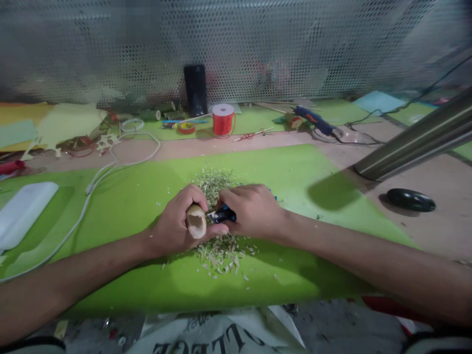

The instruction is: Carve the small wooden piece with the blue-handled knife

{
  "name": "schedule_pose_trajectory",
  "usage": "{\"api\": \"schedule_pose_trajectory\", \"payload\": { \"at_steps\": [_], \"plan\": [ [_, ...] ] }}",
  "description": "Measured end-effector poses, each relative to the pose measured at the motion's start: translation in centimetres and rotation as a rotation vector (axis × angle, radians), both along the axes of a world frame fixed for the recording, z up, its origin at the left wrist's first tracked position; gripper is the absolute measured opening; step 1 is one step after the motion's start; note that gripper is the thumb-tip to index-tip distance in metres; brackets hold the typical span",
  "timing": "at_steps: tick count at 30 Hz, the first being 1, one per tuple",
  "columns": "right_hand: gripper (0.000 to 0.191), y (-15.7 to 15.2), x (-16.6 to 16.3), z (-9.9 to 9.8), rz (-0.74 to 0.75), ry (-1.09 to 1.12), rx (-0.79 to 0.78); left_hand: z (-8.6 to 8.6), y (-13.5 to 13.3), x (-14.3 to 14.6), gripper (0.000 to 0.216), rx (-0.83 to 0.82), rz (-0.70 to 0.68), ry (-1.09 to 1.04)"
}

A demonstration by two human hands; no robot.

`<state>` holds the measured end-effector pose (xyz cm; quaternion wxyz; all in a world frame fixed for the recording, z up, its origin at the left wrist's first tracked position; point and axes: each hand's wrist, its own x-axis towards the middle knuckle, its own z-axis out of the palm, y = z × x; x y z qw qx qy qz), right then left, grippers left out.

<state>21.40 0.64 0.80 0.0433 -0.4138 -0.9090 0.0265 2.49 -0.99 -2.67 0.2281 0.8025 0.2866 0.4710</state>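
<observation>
The left hand (176, 216) has its grip curled around a bamboo tube (199, 232); at the tube's three o'clock, the right hand (254, 209) has its grip around a cutter (226, 214), shavings (221, 258) towards six o'clock

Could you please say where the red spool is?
In the head view, the red spool stands toward the back, in front and right of the phone.

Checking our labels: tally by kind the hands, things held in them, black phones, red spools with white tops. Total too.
Hands: 2 (left hand, right hand)
Held: 2 (wooden piece, cutting tool)
Black phone: 1
Red spool: 1
Total: 6
</observation>
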Motion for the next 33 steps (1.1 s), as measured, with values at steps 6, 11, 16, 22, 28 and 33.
{"api": "schedule_pose_trajectory", "payload": {
  "at_steps": [6,11,16,22,28,33],
  "plan": [
    [0.018,0.8,0.7,0.0,-0.01,-0.013,0.285,0.4,-0.3,-0.1,0.03,-0.085,0.03,-0.005],
    [0.032,0.2,0.6,0.2,0.028,-0.02,0.389,0.6,-0.4,0.0,0.025,-0.131,0.059,-0.017],
    [0.027,0.2,0.6,0.1,0.034,-0.026,0.397,0.8,-0.5,0.1,0.022,-0.143,0.056,-0.033],
    [0.022,1.1,0.9,0.3,-0.043,-0.029,0.362,0.9,-0.5,0.2,0.021,-0.165,0.04,-0.061],
    [0.021,1.3,1.1,0.2,-0.06,-0.011,0.38,0.9,-0.5,0.3,0.021,-0.178,0.009,-0.082],
    [0.02,1.1,1.2,-0.2,-0.031,0.018,0.377,0.8,-0.5,0.2,0.02,-0.193,0.018,-0.065]
  ]
}}
